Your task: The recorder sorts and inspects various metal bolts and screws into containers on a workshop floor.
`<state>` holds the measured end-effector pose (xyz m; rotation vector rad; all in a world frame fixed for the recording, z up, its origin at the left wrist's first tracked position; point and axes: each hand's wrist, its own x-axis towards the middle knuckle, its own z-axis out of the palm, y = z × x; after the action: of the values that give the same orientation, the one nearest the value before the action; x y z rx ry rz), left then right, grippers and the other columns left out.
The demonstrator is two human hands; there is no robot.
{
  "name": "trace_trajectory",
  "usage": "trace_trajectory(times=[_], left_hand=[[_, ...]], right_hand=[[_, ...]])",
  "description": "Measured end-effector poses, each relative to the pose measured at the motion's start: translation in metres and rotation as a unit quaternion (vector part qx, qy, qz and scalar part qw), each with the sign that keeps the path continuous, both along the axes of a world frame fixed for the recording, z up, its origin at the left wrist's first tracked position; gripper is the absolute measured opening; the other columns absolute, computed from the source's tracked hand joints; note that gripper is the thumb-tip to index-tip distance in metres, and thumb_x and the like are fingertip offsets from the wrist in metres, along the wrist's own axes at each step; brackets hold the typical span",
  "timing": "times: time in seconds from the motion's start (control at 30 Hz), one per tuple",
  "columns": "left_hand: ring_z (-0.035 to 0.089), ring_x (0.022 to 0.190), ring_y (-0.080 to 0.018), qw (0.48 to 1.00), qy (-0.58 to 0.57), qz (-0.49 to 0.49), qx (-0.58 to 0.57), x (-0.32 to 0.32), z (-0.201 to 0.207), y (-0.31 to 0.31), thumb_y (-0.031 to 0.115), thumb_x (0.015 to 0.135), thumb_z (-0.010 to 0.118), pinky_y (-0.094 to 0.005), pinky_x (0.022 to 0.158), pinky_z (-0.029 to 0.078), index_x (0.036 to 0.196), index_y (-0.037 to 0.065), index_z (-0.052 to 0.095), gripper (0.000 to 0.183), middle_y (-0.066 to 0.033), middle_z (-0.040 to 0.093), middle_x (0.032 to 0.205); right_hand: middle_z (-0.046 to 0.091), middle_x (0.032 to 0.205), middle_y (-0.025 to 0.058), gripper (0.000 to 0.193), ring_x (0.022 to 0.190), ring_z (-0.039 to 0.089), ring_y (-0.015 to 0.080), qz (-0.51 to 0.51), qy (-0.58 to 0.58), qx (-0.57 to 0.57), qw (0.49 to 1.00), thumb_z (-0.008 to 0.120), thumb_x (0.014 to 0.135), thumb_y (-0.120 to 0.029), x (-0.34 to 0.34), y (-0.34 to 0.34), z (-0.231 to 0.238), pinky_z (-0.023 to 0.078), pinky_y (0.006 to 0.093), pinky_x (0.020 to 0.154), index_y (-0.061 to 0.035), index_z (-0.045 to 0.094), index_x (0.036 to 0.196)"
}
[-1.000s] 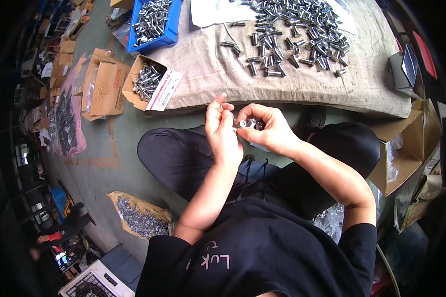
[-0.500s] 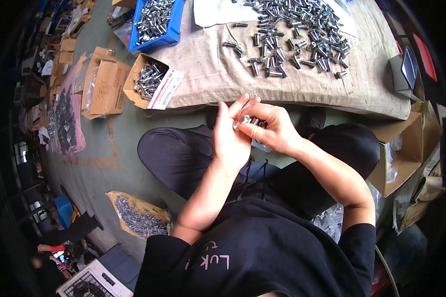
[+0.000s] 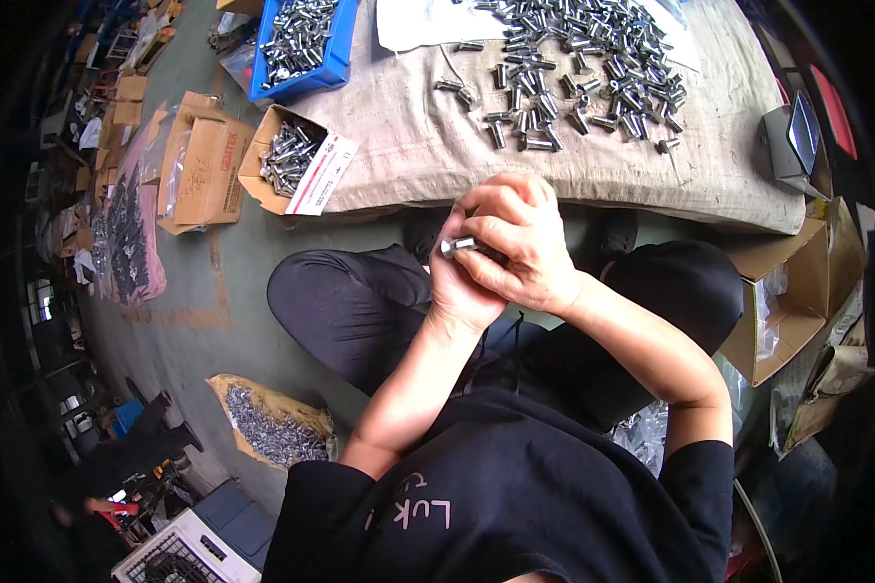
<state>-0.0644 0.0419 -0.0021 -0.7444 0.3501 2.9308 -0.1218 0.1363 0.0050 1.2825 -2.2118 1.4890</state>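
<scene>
My right hand (image 3: 520, 243) is closed over several short metal pieces in front of the table edge. One shiny flared metal sleeve (image 3: 460, 247) pokes out between its fingers and my left palm. Pressed against it from the left and below is my left hand (image 3: 465, 290), its palm turned inward and most of its fingers hidden behind the right hand. How many pieces lie between the palms cannot be made out. Similar metal sleeves (image 3: 544, 92) are strewn over the cloth-covered table (image 3: 408, 146), some upright and most on their sides.
A blue bin (image 3: 336, 68) and a small carton (image 3: 253, 175), both with metal pieces, stand at the far left. More pieces lie on a yellowish sheet (image 3: 226, 389) on the floor. Open cartons (image 3: 204, 165) (image 3: 797, 301) flank me. A person (image 3: 117, 466) works at the lower left.
My right hand has closed over the left palm and turned, and the two hands are now pressed together. Earlier the left fingers stretched upward and several pieces showed in the right hand.
</scene>
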Motion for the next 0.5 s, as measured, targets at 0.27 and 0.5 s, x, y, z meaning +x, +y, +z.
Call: trace_trajectory(times=[0.27, 0.5], left_hand=[[0.045, 0.058, -0.0152, 0.993, -0.059, -0.073, 0.073, 0.014, -0.017, -0.021, 0.039, 0.088, 0.044, -0.0279, 0.053, 0.038, 0.095, 0.009, 0.058, 0.034, -0.0107, 0.058, 0.082], [0.045, 0.053, -0.0150, 0.988, -0.062, -0.113, -0.087, 0.028, 0.002, -0.039, 0.037, 0.091, 0.041, -0.0336, 0.047, 0.040, 0.101, 0.006, 0.052, 0.034, -0.0066, 0.054, 0.075]], right_hand=[[0.051, 0.062, -0.0002, 0.026, 0.052, 0.043, 0.0065, 0.038, -0.592, -0.237, 0.770, 0.055, 0.085, -0.025, -0.019, 0.020, -0.013, 0.032, 0.0200, 0.050, -0.0048, 0.057, 0.068], [0.058, 0.077, 0.0014, 0.024, 0.061, 0.049, 0.0067, 0.142, -0.718, -0.191, 0.653, 0.054, 0.086, -0.015, 0.006, 0.026, -0.017, 0.040, 0.0195, 0.057, 0.0005, 0.059, 0.105]])
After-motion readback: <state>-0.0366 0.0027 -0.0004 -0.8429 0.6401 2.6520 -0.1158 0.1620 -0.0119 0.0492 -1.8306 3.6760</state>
